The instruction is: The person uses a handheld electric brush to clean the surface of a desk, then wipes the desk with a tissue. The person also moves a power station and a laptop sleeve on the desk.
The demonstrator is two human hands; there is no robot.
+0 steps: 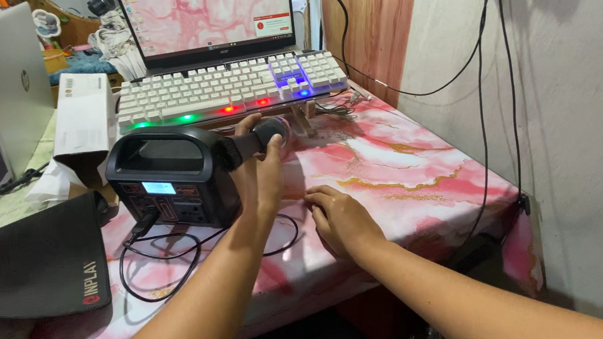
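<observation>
My left hand (pixel 259 173) is wrapped around a dark cylindrical object (pixel 268 131), like a small speaker or flashlight, held just right of a black portable power station (pixel 169 176). The power station has a carry handle on top, a lit small screen and a black cable (pixel 179 254) plugged into its front. My right hand (pixel 341 216) rests flat, palm down, on the pink marbled table (pixel 402 169), holding nothing.
A white backlit keyboard (pixel 230 85) sits on a wooden stand before an open laptop (pixel 211 19). A white box (pixel 82 115), a second laptop (pixel 1 93) and a black mat (pixel 36 262) lie at left. Cables hang down the right wall (pixel 480 69).
</observation>
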